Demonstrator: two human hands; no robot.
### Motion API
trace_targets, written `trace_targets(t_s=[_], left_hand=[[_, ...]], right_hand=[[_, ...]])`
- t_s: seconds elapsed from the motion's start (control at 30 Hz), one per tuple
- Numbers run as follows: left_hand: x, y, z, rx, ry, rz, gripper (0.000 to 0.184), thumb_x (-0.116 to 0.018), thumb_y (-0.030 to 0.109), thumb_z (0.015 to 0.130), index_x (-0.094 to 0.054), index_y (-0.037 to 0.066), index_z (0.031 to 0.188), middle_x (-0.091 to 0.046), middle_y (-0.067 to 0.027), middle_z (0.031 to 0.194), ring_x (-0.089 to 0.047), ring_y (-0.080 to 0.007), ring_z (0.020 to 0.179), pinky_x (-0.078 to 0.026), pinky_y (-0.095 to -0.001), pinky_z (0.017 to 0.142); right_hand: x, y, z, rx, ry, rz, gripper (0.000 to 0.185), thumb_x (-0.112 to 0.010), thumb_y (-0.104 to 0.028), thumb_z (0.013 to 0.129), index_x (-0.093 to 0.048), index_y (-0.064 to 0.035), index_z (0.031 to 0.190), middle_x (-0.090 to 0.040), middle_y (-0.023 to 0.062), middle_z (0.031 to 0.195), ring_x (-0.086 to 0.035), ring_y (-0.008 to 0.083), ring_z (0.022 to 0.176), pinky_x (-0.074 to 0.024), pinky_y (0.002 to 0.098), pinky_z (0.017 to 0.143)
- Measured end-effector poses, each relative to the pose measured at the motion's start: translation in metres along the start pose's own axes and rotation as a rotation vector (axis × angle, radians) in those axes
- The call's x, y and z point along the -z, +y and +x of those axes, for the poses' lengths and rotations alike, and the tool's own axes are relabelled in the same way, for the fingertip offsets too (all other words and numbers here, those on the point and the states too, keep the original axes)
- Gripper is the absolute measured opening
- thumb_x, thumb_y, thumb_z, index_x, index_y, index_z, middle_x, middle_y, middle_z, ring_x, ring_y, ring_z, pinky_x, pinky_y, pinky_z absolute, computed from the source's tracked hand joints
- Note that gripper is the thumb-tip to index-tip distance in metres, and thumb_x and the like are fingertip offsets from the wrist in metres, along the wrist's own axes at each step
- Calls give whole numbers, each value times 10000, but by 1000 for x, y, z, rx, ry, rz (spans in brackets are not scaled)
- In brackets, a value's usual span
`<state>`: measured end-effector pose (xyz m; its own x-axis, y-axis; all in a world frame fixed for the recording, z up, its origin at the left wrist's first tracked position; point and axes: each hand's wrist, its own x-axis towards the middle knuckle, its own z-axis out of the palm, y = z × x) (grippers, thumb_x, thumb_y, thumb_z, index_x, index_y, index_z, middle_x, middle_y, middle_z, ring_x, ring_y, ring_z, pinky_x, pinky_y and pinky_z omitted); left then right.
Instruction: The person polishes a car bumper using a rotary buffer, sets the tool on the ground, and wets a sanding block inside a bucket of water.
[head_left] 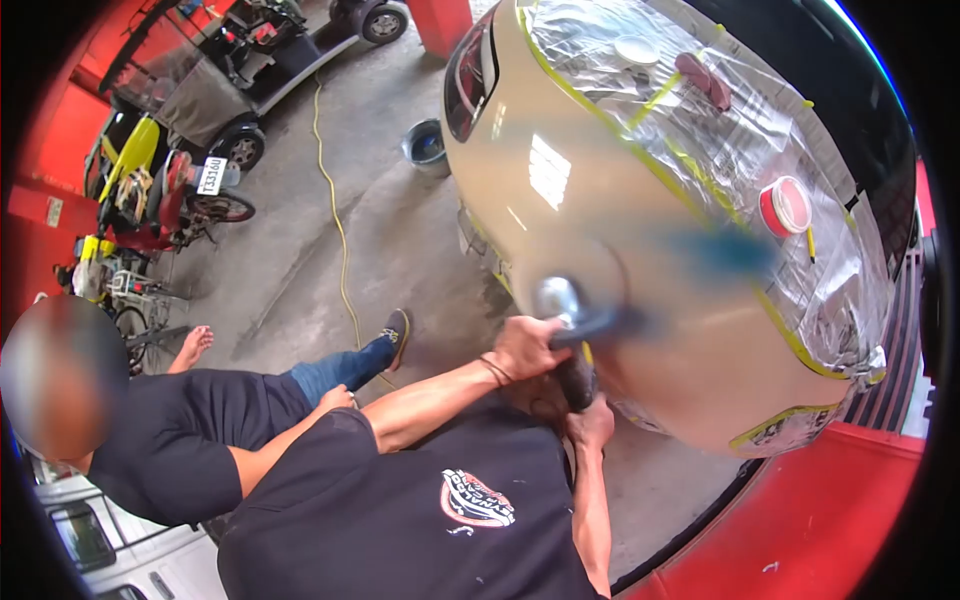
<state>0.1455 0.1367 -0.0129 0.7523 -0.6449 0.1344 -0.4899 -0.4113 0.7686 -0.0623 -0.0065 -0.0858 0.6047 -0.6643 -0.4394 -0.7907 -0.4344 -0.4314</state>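
Observation:
My left hand (527,347) is closed around the front grip of a power polisher (560,300), close to its silver head. Farther back, my right hand (592,422) wraps the polisher's dark rear handle. The polisher's round pad, blurred, appears against a glossy beige car body panel (660,340). A smeared dark blue-green patch (735,250) marks the panel to the right of the pad. Clear plastic sheeting (740,130), edged with yellow-green tape, covers the adjoining part of the car.
On the sheeting are a red-and-white tub (785,207), a white lid (637,50) and a dark reddish cloth (704,82). A bucket (427,148) and yellow cord (335,215) lie on the floor. Another person (190,430) is close at left; a motorcycle (170,205) stands beyond.

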Motion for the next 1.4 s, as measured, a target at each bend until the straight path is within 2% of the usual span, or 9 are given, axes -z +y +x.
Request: trace_targets(t_s=[0.2, 0.33, 0.57, 0.8, 0.9, 1.07, 1.23, 1.27, 1.4], left_hand=[[77, -52, 73, -13, 194, -7, 177, -862, 202, 873, -816, 103, 1013, -768, -221, 869, -778, -439, 816, -624, -497, 720], [96, -7, 167, -200, -5, 151, 247, -890, 323, 858, -805, 118, 966, -774, -189, 813, -789, -438, 794, -634, -533, 724], [-11, 165, 200, -352, -320, 232, 205, -881, 241, 771, -873, 67, 879, -834, -170, 887, -854, -337, 847, -687, -469, 773], [-145, 241, 125, -732, -438, 238, 51, -833, 164, 758, -869, 141, 786, -831, -99, 820, -843, -299, 828, -664, -429, 736], [-182, 247, 106, -822, -443, 280, 71, -809, 179, 777, -869, 141, 780, -812, -97, 779, -834, -321, 796, -663, -451, 715], [-124, 213, 137, -751, -425, 180, 73, -818, 175, 768, -876, 146, 801, -824, -112, 817, -839, -333, 822, -673, -459, 755], [17, 150, 202, -486, -482, 404, 179, -862, 221, 787, -879, 83, 899, -843, -134, 894, -857, -351, 856, -703, -474, 758], [35, 123, 215, -514, -459, 510, 187, -861, 241, 792, -872, 97, 911, -835, -145, 886, -854, -359, 865, -702, -490, 772], [136, 43, 244, -375, -314, 439, 275, -904, 375, 853, -847, 134, 972, -807, -171, 860, -829, -395, 843, -673, -527, 768]], right_hand=[[-5, -116, 60, 103, 12, -80, 490, -902, -349, 816, -735, -54, 1169, -817, 304, 1070, -786, 528, 1076, -619, 592, 931], [47, -163, 51, 7, 134, 140, 444, -884, -316, 857, -723, -53, 1176, -822, 285, 1045, -798, 512, 1051, -619, 577, 916], [84, -71, 21, -85, 331, 740, 304, -854, -144, 913, -768, 24, 1152, -797, 85, 990, -733, 198, 882, -608, 398, 875], [15, 44, -10, -361, 306, 1070, 321, -828, -97, 965, -771, 22, 1258, -776, 38, 1044, -704, 173, 919, -584, 359, 856], [1, 22, -20, -274, 682, 1310, 115, -765, -49, 1003, -726, -12, 1105, -713, 28, 866, -653, 155, 721, -551, 347, 677], [6, -25, -21, -345, 423, 1281, 138, -811, -28, 957, -698, -43, 1035, -674, 14, 806, -585, 119, 604, -490, 327, 570], [-18, -118, 26, -267, 321, 999, 438, -937, -199, 901, -775, 48, 1224, -810, 68, 1093, -723, 185, 1001, -581, 375, 954], [-5, -156, 27, -198, 310, 882, 459, -936, -248, 904, -776, 40, 1223, -819, 78, 1087, -732, 192, 972, -591, 391, 940], [-14, -236, 53, -81, 268, 623, 543, -866, -400, 913, -746, -33, 1296, -836, 256, 1142, -815, 434, 1119, -615, 529, 980]])
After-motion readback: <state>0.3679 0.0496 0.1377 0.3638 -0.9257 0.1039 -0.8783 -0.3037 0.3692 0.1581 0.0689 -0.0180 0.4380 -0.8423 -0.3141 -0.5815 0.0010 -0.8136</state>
